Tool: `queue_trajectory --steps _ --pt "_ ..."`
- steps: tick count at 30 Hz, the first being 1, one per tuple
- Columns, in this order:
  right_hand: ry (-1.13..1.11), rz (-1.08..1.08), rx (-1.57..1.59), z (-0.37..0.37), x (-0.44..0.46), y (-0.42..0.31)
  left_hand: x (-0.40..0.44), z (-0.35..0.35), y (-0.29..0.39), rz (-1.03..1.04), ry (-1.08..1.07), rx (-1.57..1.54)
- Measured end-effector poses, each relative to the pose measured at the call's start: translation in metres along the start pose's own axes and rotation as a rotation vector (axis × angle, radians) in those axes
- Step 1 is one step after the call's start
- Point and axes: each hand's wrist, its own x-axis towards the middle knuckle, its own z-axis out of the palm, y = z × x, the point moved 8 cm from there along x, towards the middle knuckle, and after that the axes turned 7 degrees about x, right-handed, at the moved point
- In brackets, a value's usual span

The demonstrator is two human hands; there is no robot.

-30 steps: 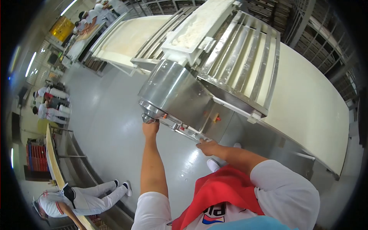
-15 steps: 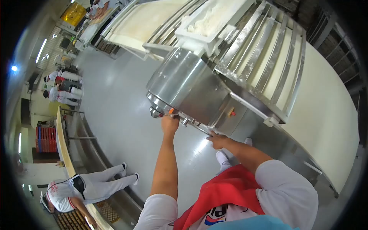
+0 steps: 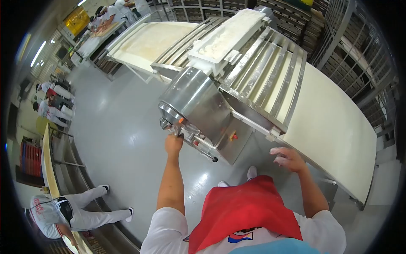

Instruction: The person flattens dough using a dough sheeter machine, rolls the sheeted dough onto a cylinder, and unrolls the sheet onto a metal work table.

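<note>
Our left hand [image 3: 173, 144] is closed on the dough sheeter's [image 3: 193, 92] lever [image 3: 178, 131].
Our right hand [image 3: 290, 160] (floury) hangs half-open, empty, conveyor belt [image 3: 334, 127] near its fingers.

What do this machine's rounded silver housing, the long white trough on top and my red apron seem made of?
Rounded silver housing: polished metal, likely stainless steel, from its bright reflections. Long white trough: probably smooth plastic, given its even white walls, though painted metal is possible. Red apron: matt fabric, draping in soft folds.
</note>
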Motion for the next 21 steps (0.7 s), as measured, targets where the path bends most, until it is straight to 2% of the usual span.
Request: queue_trajectory --steps 2,5,7,8,10,11,13,16,21 --pt "0.024 -0.071 0.048 -0.009 -0.014 -0.021 -0.006 0.0 0.0 -0.037 -0.015 -0.005" --pt "0.011 -0.128 -0.069 -0.011 -0.015 -0.054 -0.015 -0.01 0.008 -0.004 0.105 -0.02" --pt "-0.07 -0.344 -0.309 -0.008 -0.014 -0.079 -0.021 -0.01 0.01 0.038 0.207 -0.143" --pt "-0.079 -0.354 -0.31 -0.013 -0.011 -0.086 -0.023 -0.007 0.011 0.031 0.218 -0.142" --pt "-0.15 -0.428 -0.365 -0.015 -0.009 -0.096 -0.031 -0.018 0.02 0.156 0.413 -0.204" --pt "-0.152 -0.432 -0.357 -0.022 -0.006 -0.096 -0.032 -0.016 0.02 0.156 0.416 -0.196" --pt "-0.168 -0.574 -0.405 -0.033 -0.009 -0.102 -0.034 -0.012 0.019 0.085 0.379 -0.222" --pt "-0.176 -0.45 -0.309 -0.061 -0.016 -0.105 -0.035 -0.015 0.023 0.087 0.404 -0.172" --pt "-0.145 -0.507 -0.28 -0.117 -0.024 -0.1 -0.031 -0.01 0.021 0.196 0.463 -0.138"
